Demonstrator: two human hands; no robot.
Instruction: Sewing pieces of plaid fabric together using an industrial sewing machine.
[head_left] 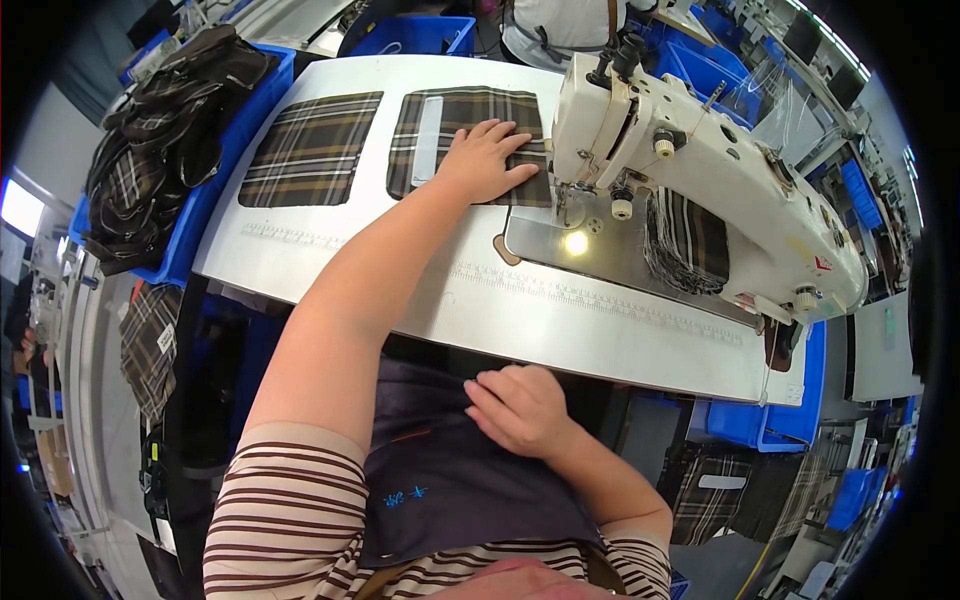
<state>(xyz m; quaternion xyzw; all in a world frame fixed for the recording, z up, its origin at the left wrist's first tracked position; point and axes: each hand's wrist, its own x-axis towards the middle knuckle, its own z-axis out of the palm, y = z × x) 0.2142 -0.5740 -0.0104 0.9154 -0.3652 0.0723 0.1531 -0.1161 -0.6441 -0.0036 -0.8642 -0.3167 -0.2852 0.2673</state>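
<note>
Head view: the left hand (487, 162) lies spread and palm down on a plaid cloth panel (460, 112), its fingers pointing away from the body and its thumb toward the right. The right hand (525, 410) sits well apart, nearer the body, just off the near edge of the white table (420, 310) and in front of the dark apron (450, 480); its fingers are half curled, and whether anything is hidden inside them I cannot tell.

The panel lies directly under the left hand, by far the nearer of the two, and straight beyond the right one. Its long axis runs left to right, pointing at the presser foot (562, 208) just right of the left thumb; whether its edge passes beneath the foot is unclear. A white strip (427, 140) crosses the panel lengthwise to the arm's left.

Farther left of that hand lie a second plaid panel (318, 150) and a blue bin (232, 160) heaped with dark plaid pieces (150, 160). To its right stands the sewing machine (700, 150), with stacked plaid pieces (695, 245) under its arm.
</note>
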